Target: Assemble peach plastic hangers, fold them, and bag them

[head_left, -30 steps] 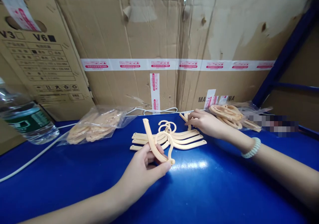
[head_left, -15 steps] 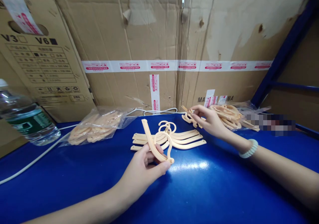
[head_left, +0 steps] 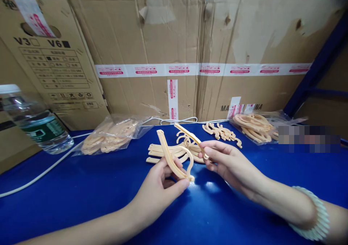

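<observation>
My left hand is closed on a cream plastic hanger piece, one curved arm with a hook joined at its lower end. Close by on the right, my right hand pinches a separate hanger arm, its free end pointing up and left. The two pieces are apart. Behind them, several cream hangers with hooks lie spread on the blue table, partly covered by my hands and the held pieces. Farther back lies a small pile of loose curved hanger parts.
A clear bag of cream parts lies at the left, another bag at the right. A water bottle stands far left, near a white cable. Cardboard sheets wall off the back.
My right hand has come back from the loose parts pile towards my left hand, bringing a hanger arm. My left hand keeps its hold. The view has shifted slightly.
</observation>
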The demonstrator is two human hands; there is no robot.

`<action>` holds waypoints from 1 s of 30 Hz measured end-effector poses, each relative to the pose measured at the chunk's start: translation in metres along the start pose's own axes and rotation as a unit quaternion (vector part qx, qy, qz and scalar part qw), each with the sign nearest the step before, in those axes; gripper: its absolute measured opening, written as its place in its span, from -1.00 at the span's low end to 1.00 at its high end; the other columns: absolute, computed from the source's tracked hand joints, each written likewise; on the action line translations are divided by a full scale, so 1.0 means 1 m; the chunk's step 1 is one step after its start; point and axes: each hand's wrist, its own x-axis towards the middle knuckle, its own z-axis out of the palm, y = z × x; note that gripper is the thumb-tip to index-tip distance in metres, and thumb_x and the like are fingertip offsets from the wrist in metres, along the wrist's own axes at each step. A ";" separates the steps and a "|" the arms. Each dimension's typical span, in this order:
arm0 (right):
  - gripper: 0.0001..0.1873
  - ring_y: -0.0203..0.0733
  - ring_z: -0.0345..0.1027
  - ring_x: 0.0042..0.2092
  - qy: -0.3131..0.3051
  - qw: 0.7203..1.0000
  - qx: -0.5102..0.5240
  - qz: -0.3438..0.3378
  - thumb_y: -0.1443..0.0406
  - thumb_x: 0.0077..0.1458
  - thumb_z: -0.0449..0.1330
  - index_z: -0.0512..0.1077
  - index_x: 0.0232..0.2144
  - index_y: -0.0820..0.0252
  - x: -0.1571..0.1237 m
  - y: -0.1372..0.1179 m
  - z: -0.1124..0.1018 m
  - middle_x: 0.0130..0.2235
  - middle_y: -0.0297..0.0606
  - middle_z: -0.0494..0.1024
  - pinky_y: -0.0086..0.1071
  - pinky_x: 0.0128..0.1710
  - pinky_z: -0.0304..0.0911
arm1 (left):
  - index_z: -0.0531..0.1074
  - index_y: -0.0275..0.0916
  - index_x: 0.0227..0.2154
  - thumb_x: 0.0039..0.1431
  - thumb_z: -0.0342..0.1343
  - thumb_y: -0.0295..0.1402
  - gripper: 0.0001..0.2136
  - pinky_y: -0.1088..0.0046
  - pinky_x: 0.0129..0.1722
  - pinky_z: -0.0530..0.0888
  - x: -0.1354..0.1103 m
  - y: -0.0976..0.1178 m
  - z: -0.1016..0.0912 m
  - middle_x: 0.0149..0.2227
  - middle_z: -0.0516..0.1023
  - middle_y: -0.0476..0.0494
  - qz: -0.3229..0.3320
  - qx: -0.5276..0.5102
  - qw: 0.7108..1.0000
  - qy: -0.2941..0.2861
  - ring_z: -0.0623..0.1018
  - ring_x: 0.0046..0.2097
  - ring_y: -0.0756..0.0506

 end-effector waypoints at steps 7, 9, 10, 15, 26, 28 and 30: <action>-0.58 -0.34 0.44 -0.37 -0.046 0.998 0.003 0.044 0.27 -0.14 0.49 0.50 -0.19 0.18 -0.005 0.008 0.003 -0.39 -0.34 0.56 -0.46 -0.31 0.40 | 0.31 -0.21 -0.31 0.01 0.26 -0.39 -0.77 0.45 -0.36 0.44 0.000 0.001 0.000 -0.39 0.52 0.01 0.003 0.002 1.000 -0.005 0.50 -0.34 -0.04; -0.69 -0.31 0.48 -0.32 -0.060 0.997 -0.022 0.046 0.24 -0.11 0.48 0.51 -0.33 0.22 -0.005 0.008 0.004 -0.38 -0.31 0.57 -0.45 -0.27 0.42 | 0.33 -0.22 -0.31 0.01 0.26 -0.38 -0.78 0.46 -0.35 0.45 0.000 0.001 0.000 -0.37 0.53 0.00 0.004 -0.007 1.000 -0.005 0.50 -0.34 -0.04; -0.71 -0.29 0.49 -0.31 -0.064 0.996 -0.036 0.043 0.22 -0.11 0.47 0.51 -0.36 0.22 -0.006 0.008 0.004 -0.37 -0.30 0.58 -0.45 -0.26 0.42 | 0.34 -0.22 -0.32 0.01 0.27 -0.38 -0.78 0.46 -0.36 0.46 0.000 0.001 -0.001 -0.36 0.53 -0.01 0.003 -0.014 1.000 -0.006 0.50 -0.33 -0.04; -0.68 -0.31 0.45 -0.35 -0.098 0.990 -0.101 0.028 0.19 -0.14 0.48 0.51 -0.39 0.23 -0.006 0.010 0.004 -0.36 -0.29 0.59 -0.45 -0.29 0.40 | 0.35 -0.21 -0.34 -0.01 0.29 -0.40 -0.78 0.48 -0.38 0.46 -0.001 0.001 -0.002 -0.35 0.54 -0.01 0.007 -0.029 1.000 -0.005 0.51 -0.34 -0.04; -0.63 -0.29 0.52 -0.34 -0.124 0.988 -0.084 0.042 0.14 -0.15 0.48 0.53 -0.33 0.23 -0.007 0.013 0.004 -0.37 -0.30 0.61 -0.45 -0.28 0.44 | 0.35 -0.20 -0.35 0.00 0.30 -0.39 -0.78 0.46 -0.28 0.50 -0.001 0.003 -0.003 -0.36 0.59 0.00 0.009 -0.018 1.000 0.003 0.57 -0.30 -0.05; -0.65 -0.28 0.53 -0.34 -0.121 0.989 -0.075 0.048 0.15 -0.13 0.47 0.54 -0.33 0.23 -0.008 0.015 0.004 -0.36 -0.29 0.62 -0.45 -0.27 0.45 | 0.35 -0.20 -0.35 -0.01 0.31 -0.39 -0.77 0.42 -0.22 0.51 -0.001 0.003 -0.004 -0.35 0.60 -0.01 0.012 -0.021 1.000 0.006 0.59 -0.25 -0.08; -0.69 -0.28 0.54 -0.33 -0.115 0.990 -0.067 0.052 0.18 -0.10 0.47 0.55 -0.34 0.24 -0.008 0.017 0.004 -0.35 -0.27 0.63 -0.45 -0.27 0.46 | 0.35 -0.21 -0.34 -0.02 0.32 -0.39 -0.75 0.40 -0.19 0.52 -0.001 0.003 -0.004 -0.35 0.61 -0.02 0.013 -0.027 1.000 0.008 0.61 -0.23 -0.10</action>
